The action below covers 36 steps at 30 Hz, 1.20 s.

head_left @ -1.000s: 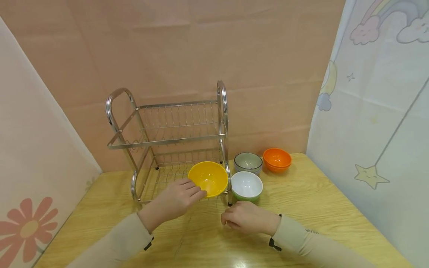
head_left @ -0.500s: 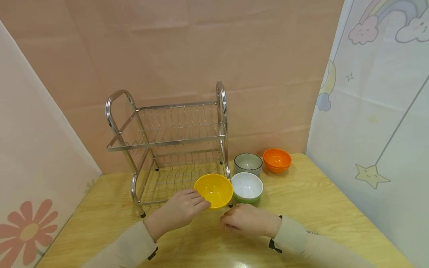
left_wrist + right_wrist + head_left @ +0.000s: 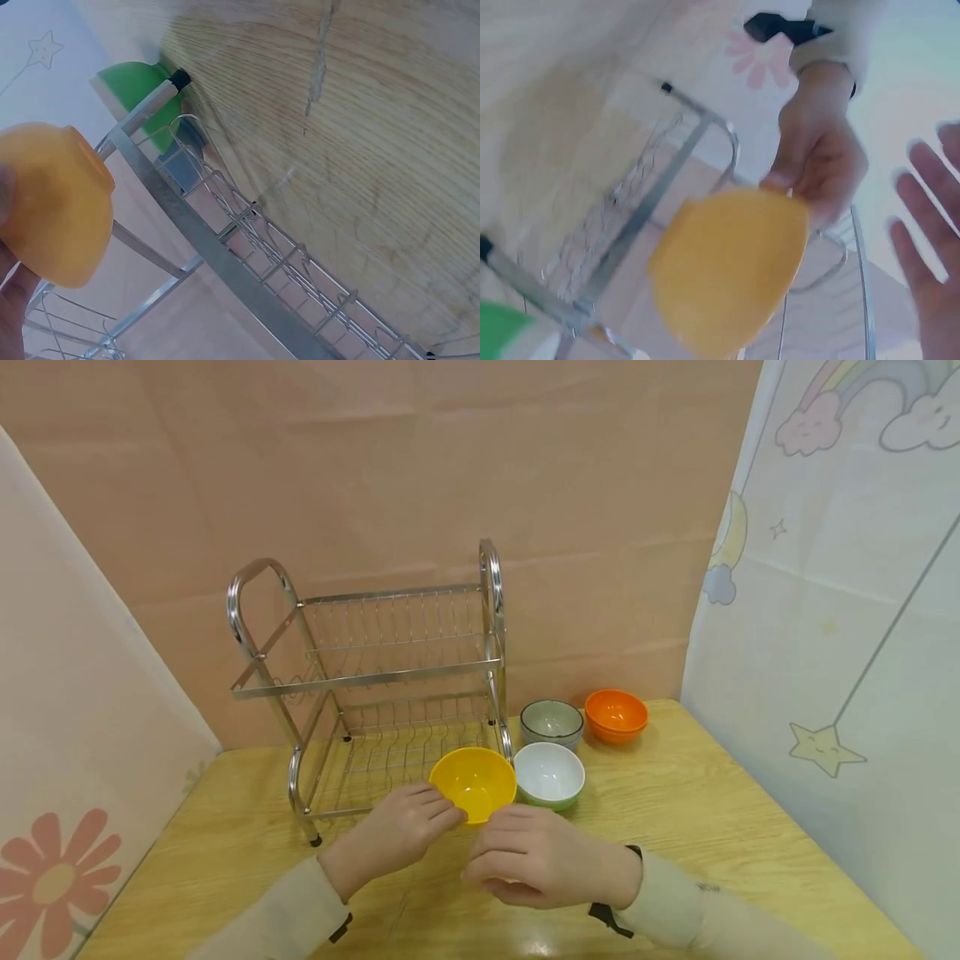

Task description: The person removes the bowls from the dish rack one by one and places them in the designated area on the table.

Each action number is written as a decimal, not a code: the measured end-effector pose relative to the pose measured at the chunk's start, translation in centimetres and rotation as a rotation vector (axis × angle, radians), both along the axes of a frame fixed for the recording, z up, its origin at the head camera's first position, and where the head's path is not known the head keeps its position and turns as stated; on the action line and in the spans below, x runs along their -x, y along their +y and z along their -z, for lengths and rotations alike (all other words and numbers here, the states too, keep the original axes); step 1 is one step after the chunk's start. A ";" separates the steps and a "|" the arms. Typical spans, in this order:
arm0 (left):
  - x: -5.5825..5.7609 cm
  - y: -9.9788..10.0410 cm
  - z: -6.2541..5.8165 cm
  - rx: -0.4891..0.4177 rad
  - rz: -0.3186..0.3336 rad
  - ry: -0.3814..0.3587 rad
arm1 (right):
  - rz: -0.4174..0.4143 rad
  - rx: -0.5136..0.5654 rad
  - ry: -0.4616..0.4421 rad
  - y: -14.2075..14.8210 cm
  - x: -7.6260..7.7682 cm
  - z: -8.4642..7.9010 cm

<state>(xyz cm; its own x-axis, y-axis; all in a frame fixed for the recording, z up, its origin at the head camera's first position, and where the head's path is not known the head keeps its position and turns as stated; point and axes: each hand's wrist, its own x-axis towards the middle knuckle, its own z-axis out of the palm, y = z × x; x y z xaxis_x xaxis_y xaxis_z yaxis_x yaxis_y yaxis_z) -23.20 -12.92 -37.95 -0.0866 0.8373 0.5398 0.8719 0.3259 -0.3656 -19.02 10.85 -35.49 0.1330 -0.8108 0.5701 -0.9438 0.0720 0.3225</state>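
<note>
A yellow bowl (image 3: 474,781) is gripped at its near-left rim by my left hand (image 3: 397,827), raised off the table in front of the rack's lower shelf. The left wrist view shows the bowl (image 3: 52,202) from outside, its foot toward the rack. My right hand (image 3: 547,860) is close by the bowl's near-right side and holds nothing. In the right wrist view its fingers (image 3: 922,217) are extended and apart from the bowl. A chrome two-tier dish rack (image 3: 367,678) stands behind, no dishes visible on either tier.
Right of the rack sits a bowl white inside and green outside (image 3: 550,772). Behind it are stacked grey bowls (image 3: 552,722) and stacked orange bowls (image 3: 617,714). Fabric walls border the wooden table (image 3: 675,827) at the back and both sides.
My left hand has brought the yellow bowl nearer, down from over the rack's lower shelf. My right hand has lifted off the table area toward the bowl, its fingers uncurling.
</note>
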 end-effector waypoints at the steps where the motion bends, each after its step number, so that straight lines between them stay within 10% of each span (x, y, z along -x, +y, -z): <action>1: 0.0 0.0 -0.1 0.003 -0.003 0.001 | 0.009 0.039 0.038 0.1 0.4 -0.2; 13: -0.1 0.2 -0.1 0.032 -0.017 0.068 | 0.254 0.014 -0.117 3.0 5.9 1.8; 36: -0.4 0.3 -0.5 -0.010 0.010 0.045 | 0.257 -0.090 -0.110 2.0 6.8 2.0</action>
<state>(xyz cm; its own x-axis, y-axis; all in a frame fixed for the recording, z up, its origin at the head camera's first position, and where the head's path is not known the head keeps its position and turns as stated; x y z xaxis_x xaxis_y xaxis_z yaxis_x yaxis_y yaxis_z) -22.84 -12.57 -37.42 -0.0541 0.8325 0.5513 0.8578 0.3213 -0.4011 -25.80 12.83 -37.51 -0.1419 -0.8581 0.4935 -0.9278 0.2890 0.2357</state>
